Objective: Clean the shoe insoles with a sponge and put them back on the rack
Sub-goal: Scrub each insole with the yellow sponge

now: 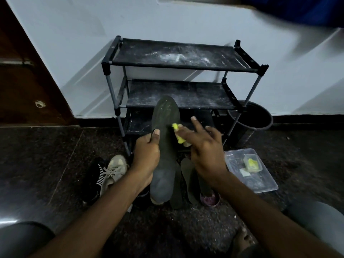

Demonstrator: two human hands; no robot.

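Note:
My left hand [147,153] grips a dark grey insole [165,127] by its left edge, thumb over the front, and holds it upright before the black shoe rack [178,64]. Against the insole's right side, my right hand [202,146] holds a yellow sponge [178,134], with the index finger sticking out. Two more dark insoles [189,179] lie on the floor below my hands. The rack's shelves are dusty and bare.
A beige sneaker [113,170] and a black striped shoe [95,177] lie at the left on the dark floor. A clear plastic tub [260,187] holding a yellow sponge in a small box sits at the right. A black bin [251,116] stands beside the rack. My knees frame the bottom corners.

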